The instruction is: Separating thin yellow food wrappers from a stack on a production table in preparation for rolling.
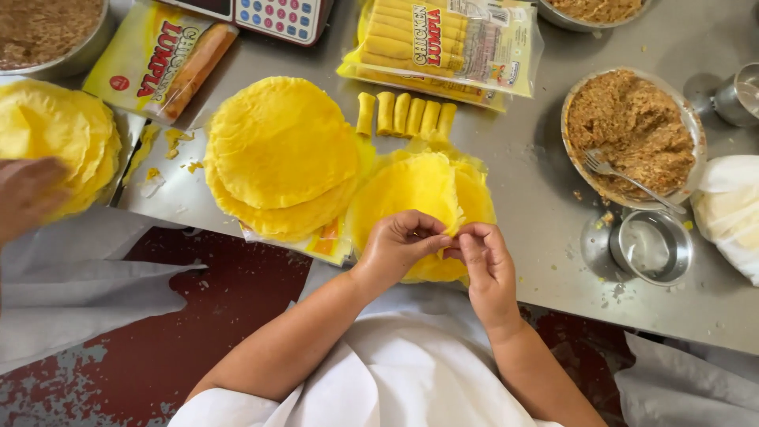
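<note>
1. Two hands meet at six o'clock of the steel bench [545, 182]; the left hand [399, 249] and right hand [486, 265] both pinch, fingers narrow, the near edge of a yellow wrapper [415, 194]; the grip looks like peeling or folding one thin sheet from those under it.
2. That wrapper lies at the bench's near edge, just right of a taller stack of wrappers [281, 150] at ten o'clock, kept within easy reach.
3. Five finished rolls [405, 115] stand side by side at twelve o'clock, apart from the loose sheets.
4. A bowl of brown filling [632, 134] with a fork [628, 180] sits at two o'clock; a small empty steel bowl [652, 247] lies at three o'clock.
5. A clear rectangular pack of rolls [443, 43], yellow with a red-lettered label, lies beyond the rolls; a flat yellow packet [158, 63] picturing a roll lies at eleven o'clock.
6. Another person's hand [28, 198] touches a further wrapper pile [59, 130] at nine o'clock.
</note>
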